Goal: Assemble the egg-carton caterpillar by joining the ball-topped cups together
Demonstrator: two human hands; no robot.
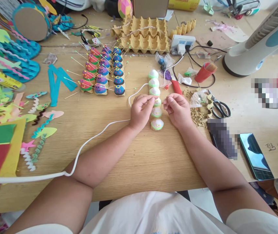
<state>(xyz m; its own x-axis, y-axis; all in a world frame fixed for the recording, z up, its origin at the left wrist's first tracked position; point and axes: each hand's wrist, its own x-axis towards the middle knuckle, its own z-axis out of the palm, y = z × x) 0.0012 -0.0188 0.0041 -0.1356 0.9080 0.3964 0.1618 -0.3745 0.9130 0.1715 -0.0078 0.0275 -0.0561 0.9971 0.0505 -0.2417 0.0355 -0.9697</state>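
Note:
A row of white clay-topped egg-carton cups (157, 124) with pale green rims runs away from me on the wooden table; the nearer ones carry small yellow marks. On the left of this row is my left hand (141, 110), thumb and forefinger pinched together, its fingertips over one cup. My right hand (178, 110) is to the right of the row, also closed in a pinch, fingertips facing the left ones across a small gap. Whatever either pinch holds is too small to make out. Just beyond my right hand is a red strip (177, 87).
Painted egg-carton caterpillars (101, 79) with pin feelers stand ahead left. Scissors (220, 107), shavings (197, 116) and a phone (256, 156) lie right, with a white fan (248, 53) behind. A white cable (87, 139) crosses the left side. Egg trays (143, 42) stand at the back.

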